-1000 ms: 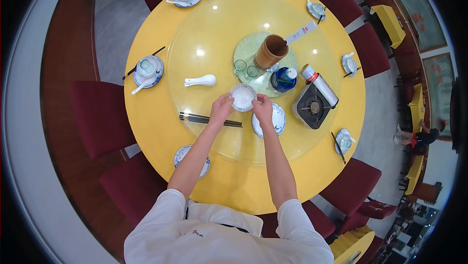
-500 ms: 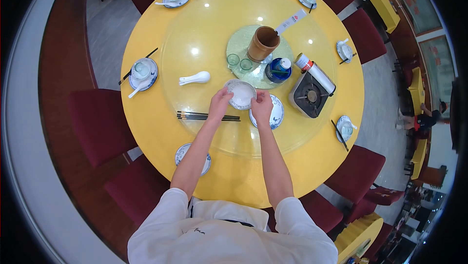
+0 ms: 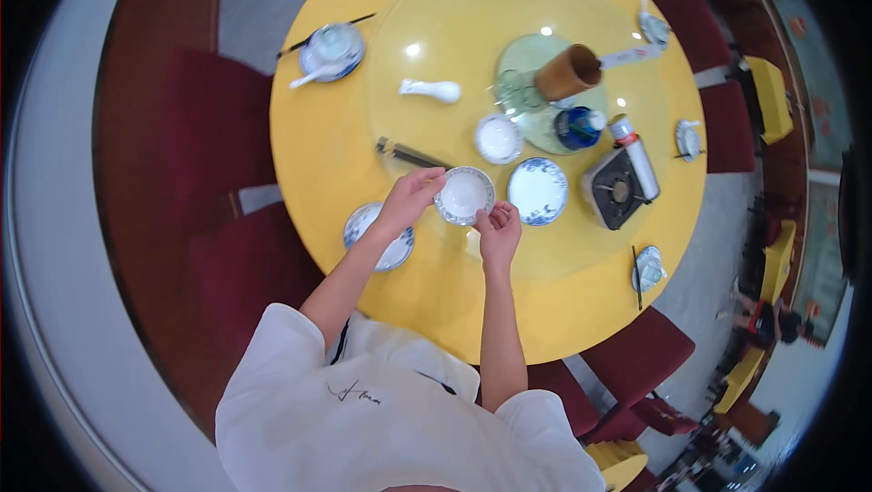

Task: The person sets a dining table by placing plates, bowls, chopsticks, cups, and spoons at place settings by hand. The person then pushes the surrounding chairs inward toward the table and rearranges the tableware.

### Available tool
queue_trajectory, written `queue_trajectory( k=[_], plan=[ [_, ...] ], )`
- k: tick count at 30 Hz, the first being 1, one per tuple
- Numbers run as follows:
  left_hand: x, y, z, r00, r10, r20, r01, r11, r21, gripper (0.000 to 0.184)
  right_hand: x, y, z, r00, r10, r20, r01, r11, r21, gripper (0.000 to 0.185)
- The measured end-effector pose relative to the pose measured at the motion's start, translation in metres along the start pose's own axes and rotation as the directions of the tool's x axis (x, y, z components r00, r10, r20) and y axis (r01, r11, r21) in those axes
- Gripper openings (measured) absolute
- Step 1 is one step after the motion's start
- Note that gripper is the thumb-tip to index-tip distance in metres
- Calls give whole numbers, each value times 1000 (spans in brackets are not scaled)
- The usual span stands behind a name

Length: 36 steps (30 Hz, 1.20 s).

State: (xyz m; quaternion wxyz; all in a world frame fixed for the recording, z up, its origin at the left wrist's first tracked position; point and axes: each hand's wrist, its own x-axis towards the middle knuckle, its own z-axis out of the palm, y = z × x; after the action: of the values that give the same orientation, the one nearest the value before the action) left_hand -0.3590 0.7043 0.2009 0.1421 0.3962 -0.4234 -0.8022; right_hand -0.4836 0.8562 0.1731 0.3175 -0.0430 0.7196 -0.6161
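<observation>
Between my two hands is a small white bowl with a patterned rim, held above the table near its front. My left hand grips the bowl's left edge, and my right hand pinches its lower right edge. Just beyond sits another small white bowl on the glass turntable. To the right of it is a white plate with blue flowers. A similar blue-and-white plate lies on the yellow cloth, partly behind my left forearm. Dark chopsticks lie in a bundle beyond my left hand.
White spoons rest on the turntable. A bamboo cup, a blue container and a portable gas stove stand farther right. Place settings line the round table's edge, with red chairs around it. A person is far right.
My hands have drawn the bowl back toward me, off the stack, exposing another bowl on the turntable. The view has turned left, so the table appears shifted right.
</observation>
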Motion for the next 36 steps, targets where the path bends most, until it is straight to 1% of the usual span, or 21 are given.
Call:
queue_trajectory(
  k=[3,7,9,10,13,16,21,25,31,33,36],
  plan=[
    [-49,-24,-48,986,-89,-140,97,994,49,46,-35,54,17,990,-36,138,54,990,-129,28],
    [-96,-65,-102,950,-166,-265,151,986,-76,47,-75,92,47,951,160,264,-141,986,-89,27],
    [-110,-77,-122,928,-224,-298,197,973,-116,46,-85,102,56,927,219,303,-195,975,-107,26],
    [-114,-81,-127,925,-217,-311,189,975,-117,46,-87,105,61,914,246,323,-220,969,-116,26],
    [-119,-87,-136,917,-211,-339,179,976,-124,46,-90,114,69,914,238,330,-203,970,-138,24],
    [-118,-93,-140,916,-221,-335,181,972,-148,47,-87,123,72,923,193,332,-142,975,-172,26],
    [-115,-102,-145,921,-191,-341,145,977,-156,48,-84,130,77,930,206,303,-144,966,-215,28],
    [-110,-111,-153,937,-183,-298,144,979,-146,51,-84,129,79,935,222,278,-153,956,-249,28],
    [-111,-103,-153,946,-174,-275,148,983,-112,54,-85,132,79,943,221,250,-165,960,-228,28],
    [-111,-100,-153,946,-180,-272,160,983,-94,56,-86,131,78,935,240,261,-164,946,-281,28],
    [-112,-96,-152,942,-169,-289,152,985,-79,51,-87,127,76,927,269,262,-179,929,-324,29]
  ],
)
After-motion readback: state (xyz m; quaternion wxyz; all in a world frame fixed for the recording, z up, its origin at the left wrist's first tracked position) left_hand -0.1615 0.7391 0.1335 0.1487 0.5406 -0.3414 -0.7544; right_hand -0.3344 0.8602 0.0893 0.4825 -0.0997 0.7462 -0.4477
